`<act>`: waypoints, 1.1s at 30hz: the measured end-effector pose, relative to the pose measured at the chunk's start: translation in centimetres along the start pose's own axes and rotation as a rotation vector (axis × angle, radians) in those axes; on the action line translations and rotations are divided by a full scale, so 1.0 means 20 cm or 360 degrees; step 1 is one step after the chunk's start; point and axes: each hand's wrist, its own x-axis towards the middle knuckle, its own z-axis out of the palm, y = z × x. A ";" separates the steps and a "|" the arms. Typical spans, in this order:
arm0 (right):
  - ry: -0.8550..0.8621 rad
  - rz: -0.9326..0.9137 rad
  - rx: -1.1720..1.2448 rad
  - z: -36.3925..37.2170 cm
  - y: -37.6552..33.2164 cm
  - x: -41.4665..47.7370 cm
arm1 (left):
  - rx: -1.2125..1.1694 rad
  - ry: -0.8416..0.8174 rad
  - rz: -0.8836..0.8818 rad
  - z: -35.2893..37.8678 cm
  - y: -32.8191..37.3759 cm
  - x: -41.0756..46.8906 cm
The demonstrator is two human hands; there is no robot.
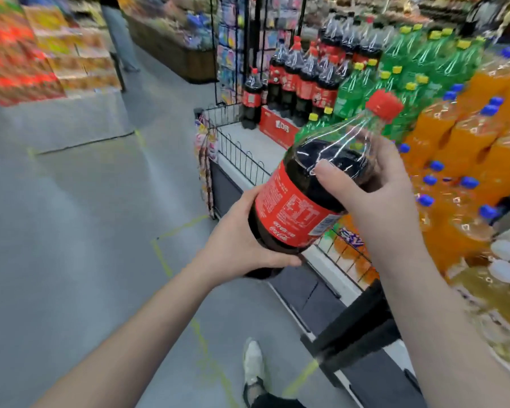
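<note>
A large cola bottle (301, 201) with a red label and red cap is held tilted in front of me, cap pointing up and to the right. My left hand (236, 248) grips its base from below and the left, thumb across the bottom edge. My right hand (374, 189) grips the upper body below the neck, thumb lying on the dark shoulder.
A low display (248, 136) with a black wire rail carries cola bottles (301, 75), green bottles (407, 63) and orange bottles (460, 136) at right. Grey shop floor (80, 216) stretches left. Stacked boxes (27, 51) stand far left; a person (121, 33) walks the aisle. My shoe (252, 363) is below.
</note>
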 end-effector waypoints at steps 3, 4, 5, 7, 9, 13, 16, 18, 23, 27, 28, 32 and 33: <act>-0.0094 -0.0023 0.0068 0.14 0.08 0.19 | 0.0019 0.0077 -0.0075 -0.11 -0.07 0.12; -0.0127 -0.0028 0.0089 0.18 0.10 0.25 | 0.0027 0.0096 -0.0100 -0.14 -0.10 0.17; -0.0160 -0.0032 0.0107 0.22 0.13 0.32 | 0.0037 0.0116 -0.0122 -0.17 -0.12 0.22; -0.0214 -0.0051 0.0127 0.30 0.17 0.47 | 0.0050 0.0155 -0.0150 -0.23 -0.16 0.34; -0.0267 -0.0069 0.0151 0.37 0.21 0.61 | 0.0062 0.0208 -0.0167 -0.29 -0.21 0.46; -0.0378 -0.0096 0.0146 0.50 0.27 0.91 | 0.0089 0.0294 -0.0212 -0.38 -0.29 0.72; -0.0452 -0.0072 0.0196 0.58 0.31 1.11 | 0.0085 0.0362 -0.0228 -0.45 -0.33 0.89; -0.0496 -0.0059 0.0189 0.64 0.32 1.22 | 0.0075 0.0398 -0.0237 -0.49 -0.35 0.98; -0.0532 -0.0097 0.0132 0.80 0.37 1.48 | 0.0040 0.0439 -0.0256 -0.62 -0.45 1.21; -0.0512 -0.0105 0.0145 0.97 0.41 1.66 | 0.0035 0.0429 -0.0245 -0.76 -0.57 1.40; -0.0496 -0.0100 0.0137 1.02 0.42 1.70 | 0.0029 0.0414 -0.0243 -0.80 -0.61 1.45; -0.0442 -0.0088 0.0070 1.22 0.48 1.86 | 0.0012 0.0361 -0.0186 -0.97 -0.77 1.65; -0.0429 -0.0086 0.0051 1.28 0.49 1.90 | 0.0014 0.0347 -0.0171 -1.02 -0.81 1.70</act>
